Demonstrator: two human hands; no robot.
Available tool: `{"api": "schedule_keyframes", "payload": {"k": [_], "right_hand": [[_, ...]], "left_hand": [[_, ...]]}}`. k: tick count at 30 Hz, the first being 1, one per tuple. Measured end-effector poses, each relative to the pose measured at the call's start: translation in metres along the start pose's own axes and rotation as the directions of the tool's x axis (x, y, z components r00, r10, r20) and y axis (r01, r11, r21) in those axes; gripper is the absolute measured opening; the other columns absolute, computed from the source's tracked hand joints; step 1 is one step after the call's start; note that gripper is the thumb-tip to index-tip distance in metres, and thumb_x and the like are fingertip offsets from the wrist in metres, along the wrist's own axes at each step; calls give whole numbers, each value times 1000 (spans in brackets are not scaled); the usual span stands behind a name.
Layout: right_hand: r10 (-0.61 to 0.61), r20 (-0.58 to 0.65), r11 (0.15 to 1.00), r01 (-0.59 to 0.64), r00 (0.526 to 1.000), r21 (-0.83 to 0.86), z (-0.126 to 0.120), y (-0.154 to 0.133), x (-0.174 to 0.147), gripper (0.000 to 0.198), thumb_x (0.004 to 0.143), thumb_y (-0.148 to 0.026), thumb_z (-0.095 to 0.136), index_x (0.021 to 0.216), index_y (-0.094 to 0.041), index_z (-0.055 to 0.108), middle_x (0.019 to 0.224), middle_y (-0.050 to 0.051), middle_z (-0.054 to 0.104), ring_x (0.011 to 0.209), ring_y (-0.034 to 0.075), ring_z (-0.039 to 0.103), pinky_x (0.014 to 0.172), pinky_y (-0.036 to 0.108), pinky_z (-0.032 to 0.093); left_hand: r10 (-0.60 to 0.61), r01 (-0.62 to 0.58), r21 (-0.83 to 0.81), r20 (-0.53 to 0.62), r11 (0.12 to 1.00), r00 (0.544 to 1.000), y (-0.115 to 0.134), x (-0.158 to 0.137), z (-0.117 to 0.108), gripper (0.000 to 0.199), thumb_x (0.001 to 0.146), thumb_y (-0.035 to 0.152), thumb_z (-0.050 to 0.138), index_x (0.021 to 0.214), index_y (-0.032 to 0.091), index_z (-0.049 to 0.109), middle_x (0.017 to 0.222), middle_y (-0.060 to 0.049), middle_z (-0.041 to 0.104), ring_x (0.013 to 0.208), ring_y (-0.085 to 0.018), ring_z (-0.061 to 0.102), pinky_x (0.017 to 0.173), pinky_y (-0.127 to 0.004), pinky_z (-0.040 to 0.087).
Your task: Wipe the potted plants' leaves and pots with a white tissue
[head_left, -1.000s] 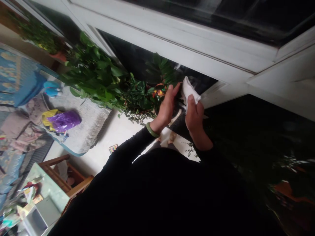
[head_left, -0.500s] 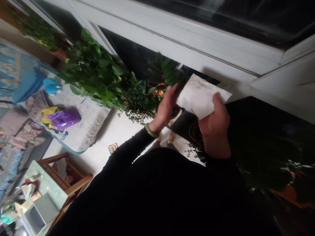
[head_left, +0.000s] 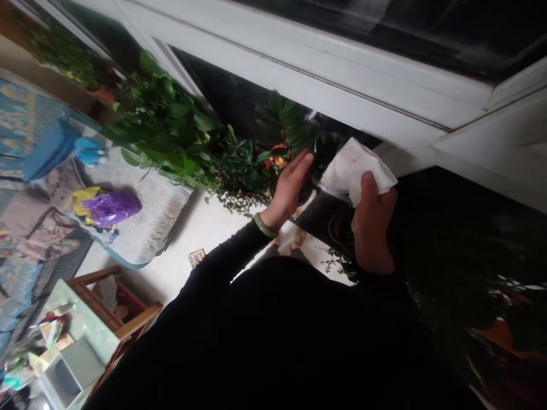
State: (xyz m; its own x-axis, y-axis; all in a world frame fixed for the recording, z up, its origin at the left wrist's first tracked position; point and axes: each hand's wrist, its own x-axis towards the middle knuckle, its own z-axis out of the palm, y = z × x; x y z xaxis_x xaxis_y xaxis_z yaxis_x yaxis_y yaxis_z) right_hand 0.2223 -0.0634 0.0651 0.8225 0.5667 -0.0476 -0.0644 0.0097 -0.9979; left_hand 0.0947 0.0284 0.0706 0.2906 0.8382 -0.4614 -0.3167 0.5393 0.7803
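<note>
The right hand [head_left: 374,219] grips a folded white cloth [head_left: 348,165], held near the white frame [head_left: 384,108]. The left hand [head_left: 290,188] is beside green leaves [head_left: 293,125]; whether it holds one, I cannot tell. Faint marks suggest some wiping done; what remains is unclear.

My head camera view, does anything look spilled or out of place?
Possibly one thing: a small, brightly patterned rectangle lies alone on the pale floor, perhaps dropped; I can't tell what it is. The white cloth in your right hand is creased, which seems ordinary. I see no spill.
</note>
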Motion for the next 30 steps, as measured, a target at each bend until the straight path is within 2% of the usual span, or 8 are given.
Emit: {"api": "schedule_keyframes", "payload": {"k": [3,8,12,14,17,21,25,30], "right_hand": [[1,-53,996,3,999,84,3,-9,-2,41,88,-51,77,107,-16,81,112,8,83,112,25,80,118,49,62],[43,-64,978,-28,997,207,5,-21,-2,35,86,-47,76,107,-20,77,118,6,81,114,25,80,119,54,63],[-29,-45,997,32,999,69,-2,-7,6,38,89,-50,76,109,-18,80,114,9,83,115,28,81,118,54,62],[-156,38,986,158,987,-56,-5,3,10,39,93,-48,73,115,-17,82,117,11,85,118,29,81,119,54,60],[-368,248,903,408,896,-134,-5,10,10,40,99,-38,64,129,-20,82,131,11,84,128,29,78,121,52,58],[-375,537,851,510,756,-125,4,7,2,57,92,-18,57,142,-32,80,147,1,80,144,26,66,135,53,45],[-245,613,892,423,751,-162,12,7,1,62,79,-13,61,133,-35,83,144,-3,81,143,29,65,138,59,40],[-257,594,888,428,762,-165,13,9,2,63,81,-13,60,135,-35,82,146,-3,80,145,29,64,140,58,38]], "left_hand": [[-57,56,-33,-37,998,998,7,-4,9,29,107,28,73,134,23,80,147,-1,78,160,-27,61,142,-51,41],[-117,100,-173,-94,980,989,9,-6,18,52,104,34,79,155,31,71,149,-1,78,160,-29,60,141,-54,40],[-187,157,-227,-120,961,975,9,-10,20,56,102,24,78,157,30,70,145,-1,81,158,-26,62,141,-49,40],[-194,163,-240,-110,957,975,8,-12,19,53,103,20,74,155,28,72,142,0,82,157,-25,63,140,-47,42],[-134,122,-182,-58,976,989,4,-11,15,43,104,14,66,144,24,78,133,-1,85,154,-24,66,136,-45,48],[-62,62,-17,6,998,998,-9,-3,6,22,105,18,63,111,23,84,115,-4,87,141,-25,73,128,-46,56],[-5,4,108,9,994,1000,-18,4,-2,19,106,28,63,98,23,80,99,-4,84,123,-25,78,116,-45,63],[94,-106,220,62,970,994,-18,3,-8,22,107,31,60,102,24,81,109,-5,84,116,-25,77,115,-46,63]]}}
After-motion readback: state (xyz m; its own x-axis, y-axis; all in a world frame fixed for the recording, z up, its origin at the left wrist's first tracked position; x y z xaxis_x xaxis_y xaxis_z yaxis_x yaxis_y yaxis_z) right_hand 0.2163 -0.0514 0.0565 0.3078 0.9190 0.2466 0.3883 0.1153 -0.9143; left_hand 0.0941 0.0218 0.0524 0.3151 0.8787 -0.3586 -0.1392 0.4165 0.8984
